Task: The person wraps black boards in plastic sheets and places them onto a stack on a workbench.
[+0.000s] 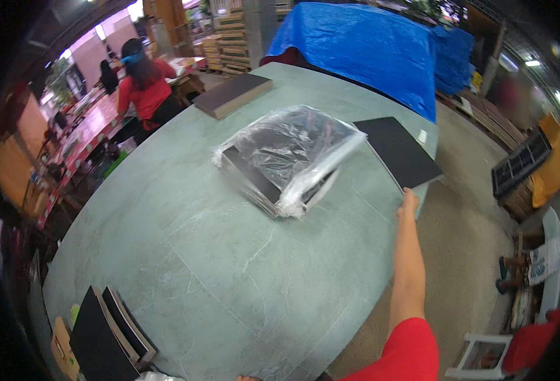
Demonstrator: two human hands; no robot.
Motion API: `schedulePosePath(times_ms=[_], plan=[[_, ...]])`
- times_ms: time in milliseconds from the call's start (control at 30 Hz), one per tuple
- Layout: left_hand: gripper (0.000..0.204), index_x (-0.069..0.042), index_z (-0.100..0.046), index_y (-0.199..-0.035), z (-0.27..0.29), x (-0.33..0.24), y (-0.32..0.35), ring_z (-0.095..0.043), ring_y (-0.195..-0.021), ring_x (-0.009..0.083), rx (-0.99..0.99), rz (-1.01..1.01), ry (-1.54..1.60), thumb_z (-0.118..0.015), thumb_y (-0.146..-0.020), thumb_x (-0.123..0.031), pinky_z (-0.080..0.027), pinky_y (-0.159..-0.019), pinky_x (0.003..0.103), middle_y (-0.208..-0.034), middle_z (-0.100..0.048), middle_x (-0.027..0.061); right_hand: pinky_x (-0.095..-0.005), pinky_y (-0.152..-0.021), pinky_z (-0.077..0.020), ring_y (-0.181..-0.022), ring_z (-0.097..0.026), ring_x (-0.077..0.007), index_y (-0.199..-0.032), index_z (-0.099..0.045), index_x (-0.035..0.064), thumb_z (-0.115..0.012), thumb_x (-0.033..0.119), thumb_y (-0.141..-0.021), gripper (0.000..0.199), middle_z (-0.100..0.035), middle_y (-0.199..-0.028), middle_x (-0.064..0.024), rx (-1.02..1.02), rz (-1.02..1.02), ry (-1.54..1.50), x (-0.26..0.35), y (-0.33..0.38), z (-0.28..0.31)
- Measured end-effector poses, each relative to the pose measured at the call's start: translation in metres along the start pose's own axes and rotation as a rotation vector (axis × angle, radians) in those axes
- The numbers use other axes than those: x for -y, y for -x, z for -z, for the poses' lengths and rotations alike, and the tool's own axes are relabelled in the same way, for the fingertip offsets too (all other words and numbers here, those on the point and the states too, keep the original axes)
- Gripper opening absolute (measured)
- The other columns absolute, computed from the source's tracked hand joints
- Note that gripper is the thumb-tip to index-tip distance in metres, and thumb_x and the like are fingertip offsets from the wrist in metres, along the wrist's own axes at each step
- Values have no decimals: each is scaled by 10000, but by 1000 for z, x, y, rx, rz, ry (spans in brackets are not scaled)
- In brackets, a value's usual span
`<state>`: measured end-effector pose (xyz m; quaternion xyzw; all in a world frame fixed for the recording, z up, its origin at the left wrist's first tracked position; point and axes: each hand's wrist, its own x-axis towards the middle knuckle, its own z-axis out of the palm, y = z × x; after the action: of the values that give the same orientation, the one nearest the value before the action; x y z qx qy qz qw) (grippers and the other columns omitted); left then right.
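My right hand reaches out at the table's right side, its fingers closed at the near corner of a flat black board with a thin pale edge. The board lies at the table's right edge. Left of it, mid-table, sits a stack of black boards partly covered by crumpled clear plastic. Only a sliver of my left hand shows at the bottom edge; its fingers are mostly cut off, and I cannot make out whether it holds anything.
A dark block-like stack rests at the far edge of the grey-green table. More black boards stand at the near left. Behind the table is a blue tarp. A person in red is at the far left; a white chair stands lower right.
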<state>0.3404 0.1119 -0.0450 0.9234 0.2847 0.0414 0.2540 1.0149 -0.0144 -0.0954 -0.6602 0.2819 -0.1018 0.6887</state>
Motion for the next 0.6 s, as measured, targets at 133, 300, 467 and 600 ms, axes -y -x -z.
schedulePosePath(times_ms=[133,300,467,600], plan=[[236,-51,-487,-684,11,-15,-16,-443,-672,329,36,-10,-46,-579,-713,-266,-338,-549,419,-702,-472,138,-381,-915,-301,-1060,-430,-266,-1237,-230,-71,-592,121,-687,685,-366,-1218,-225,523,38,-296,15,-27,-3],[254,-40,-484,-706,13,-21,-11,-435,-692,337,125,67,-38,-583,-708,-274,-336,-579,425,-725,-463,158,-369,-991,-193,-1194,-306,-239,-1278,-226,-5,-538,199,-779,623,-322,-1295,-145,605,435,4,-12,-4,-60],[211,-50,-534,-680,-4,-4,1,-480,-661,252,12,-48,-198,-600,-718,-246,-382,-575,357,-700,-497,93,-375,-996,-214,-1179,-310,-324,-1202,-339,-63,-490,276,-782,560,-355,-1247,-212,402,920,1036,-23,102,-55],[280,-66,-524,-686,-7,14,-6,-486,-624,242,-55,-185,6,-545,-772,-333,-390,-534,348,-638,-484,86,-399,-984,-213,-1185,-299,-308,-1178,-370,-71,-397,447,-813,634,-323,-1271,-205,337,888,1292,-12,142,-19]])
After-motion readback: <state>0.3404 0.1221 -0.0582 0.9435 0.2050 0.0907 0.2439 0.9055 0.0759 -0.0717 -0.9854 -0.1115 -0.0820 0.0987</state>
